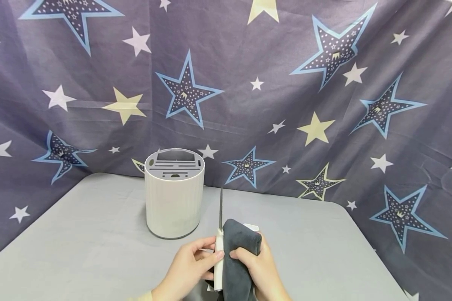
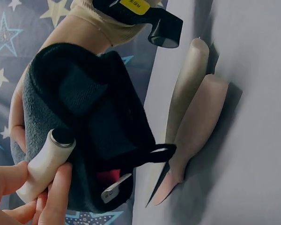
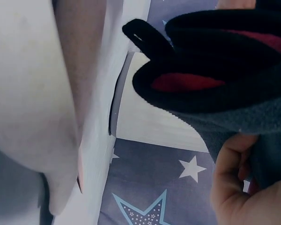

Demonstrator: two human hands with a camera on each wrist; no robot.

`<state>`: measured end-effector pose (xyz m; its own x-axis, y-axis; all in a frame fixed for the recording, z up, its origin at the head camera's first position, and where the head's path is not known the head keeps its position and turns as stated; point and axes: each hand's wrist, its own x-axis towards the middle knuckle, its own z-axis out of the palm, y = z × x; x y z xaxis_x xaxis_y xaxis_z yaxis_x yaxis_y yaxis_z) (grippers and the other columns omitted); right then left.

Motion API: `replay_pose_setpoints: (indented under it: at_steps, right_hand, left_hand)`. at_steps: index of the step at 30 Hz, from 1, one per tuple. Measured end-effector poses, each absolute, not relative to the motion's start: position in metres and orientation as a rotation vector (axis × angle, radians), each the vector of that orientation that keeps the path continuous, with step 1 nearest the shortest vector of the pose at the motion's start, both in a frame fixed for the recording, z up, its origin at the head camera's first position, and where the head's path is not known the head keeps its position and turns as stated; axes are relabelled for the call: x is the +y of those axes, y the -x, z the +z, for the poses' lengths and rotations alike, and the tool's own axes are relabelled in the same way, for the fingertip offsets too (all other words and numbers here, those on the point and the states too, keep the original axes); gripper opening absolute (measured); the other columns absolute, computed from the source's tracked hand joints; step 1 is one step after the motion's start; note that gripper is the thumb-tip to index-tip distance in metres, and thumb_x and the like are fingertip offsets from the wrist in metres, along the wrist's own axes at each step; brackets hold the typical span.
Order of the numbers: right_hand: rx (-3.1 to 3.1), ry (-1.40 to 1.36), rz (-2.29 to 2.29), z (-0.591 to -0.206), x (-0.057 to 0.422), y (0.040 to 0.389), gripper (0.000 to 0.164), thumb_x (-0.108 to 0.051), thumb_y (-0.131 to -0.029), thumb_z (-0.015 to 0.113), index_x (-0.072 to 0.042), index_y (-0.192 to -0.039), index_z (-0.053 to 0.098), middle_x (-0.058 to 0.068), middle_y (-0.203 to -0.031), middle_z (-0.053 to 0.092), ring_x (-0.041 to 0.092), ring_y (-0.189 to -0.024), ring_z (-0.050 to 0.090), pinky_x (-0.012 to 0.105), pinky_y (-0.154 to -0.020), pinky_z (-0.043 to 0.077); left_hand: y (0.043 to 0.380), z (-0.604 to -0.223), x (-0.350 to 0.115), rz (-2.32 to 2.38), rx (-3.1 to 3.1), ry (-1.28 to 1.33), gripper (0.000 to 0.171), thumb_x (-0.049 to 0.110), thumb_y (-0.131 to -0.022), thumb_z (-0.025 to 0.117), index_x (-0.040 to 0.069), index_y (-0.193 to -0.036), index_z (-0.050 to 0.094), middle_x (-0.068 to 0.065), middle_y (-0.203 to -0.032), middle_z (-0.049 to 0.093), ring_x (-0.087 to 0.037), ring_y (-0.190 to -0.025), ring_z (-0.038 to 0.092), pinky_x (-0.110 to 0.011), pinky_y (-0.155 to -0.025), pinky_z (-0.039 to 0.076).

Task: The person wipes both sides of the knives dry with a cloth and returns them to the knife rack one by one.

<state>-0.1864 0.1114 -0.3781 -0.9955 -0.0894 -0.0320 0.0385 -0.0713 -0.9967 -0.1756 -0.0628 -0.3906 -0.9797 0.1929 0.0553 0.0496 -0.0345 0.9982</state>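
Note:
My left hand (image 1: 190,265) pinches the white handle (image 1: 219,263) of a knife between thumb and fingers. Its thin dark blade (image 1: 221,209) points up and away from me. My right hand (image 1: 263,267) grips a folded dark grey cloth (image 1: 239,274), thumb on the near face, right beside the knife handle. The left wrist view shows the cloth's black edging, a hanging loop (image 2: 161,153), a bit of red and a white label (image 2: 113,193). In the right wrist view, red lining (image 3: 187,83) shows inside the folds.
A round cream knife block (image 1: 173,205) with a grey slotted top stands at the back, left of centre. On the grey table (image 1: 324,251) lie a cream-handled knife (image 2: 187,84) and a pink knife (image 2: 203,112), side by side. A star-patterned curtain (image 1: 248,104) hangs behind.

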Motion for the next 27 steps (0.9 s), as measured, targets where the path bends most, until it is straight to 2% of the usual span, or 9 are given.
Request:
replay_pose_setpoints:
  at_steps: [5, 10, 20, 27]
  right_hand:
    - [2.043, 0.101, -2.231, -0.3784, 0.1107, 0.1855, 0.045, -0.003, -0.077, 0.066, -0.002, -0.116, 0.044, 0.006, -0.099, 0.06, 0.017, -0.081, 0.063, 0.029, -0.068, 0.057]
    - [2.044, 0.1, -2.225, -0.3795, 0.1101, 0.1854, 0.042, -0.003, -0.077, 0.066, -0.003, -0.113, 0.044, 0.005, -0.098, 0.061, 0.016, -0.08, 0.064, 0.029, -0.067, 0.057]
    - [2.066, 0.061, -2.237, -0.3806, 0.1109, 0.1877, 0.051, -0.004, -0.077, 0.066, -0.002, -0.122, 0.044, 0.006, -0.102, 0.061, 0.017, -0.084, 0.063, 0.03, -0.07, 0.056]
    - [2.115, 0.001, -2.216, -0.3752, 0.1127, 0.1895, 0.055, -0.008, -0.079, 0.068, -0.002, -0.126, 0.041, 0.008, -0.106, 0.059, 0.018, -0.083, 0.062, 0.031, -0.072, 0.056]
  left_hand:
    - [0.1772, -0.3868, -0.0645, 2.189, 2.152, -0.223, 0.054, 0.018, -0.091, 0.071, -0.011, -0.133, 0.053, -0.016, -0.116, 0.062, -0.012, -0.081, 0.065, -0.029, -0.063, 0.06]
    - [0.1766, -0.3867, -0.0657, 2.194, 2.137, -0.232, 0.054, 0.018, -0.092, 0.071, -0.011, -0.133, 0.053, -0.016, -0.116, 0.061, -0.011, -0.082, 0.065, -0.029, -0.063, 0.06]
    - [0.1742, -0.3917, -0.0662, 2.165, 2.082, -0.309, 0.056, 0.015, -0.093, 0.068, -0.016, -0.135, 0.048, -0.017, -0.116, 0.062, -0.017, -0.089, 0.069, -0.033, -0.064, 0.061]
    - [0.1736, -0.3917, -0.065, 2.126, 2.05, -0.323, 0.055, 0.017, -0.093, 0.069, -0.014, -0.134, 0.05, -0.012, -0.111, 0.063, -0.013, -0.085, 0.067, -0.032, -0.062, 0.061]
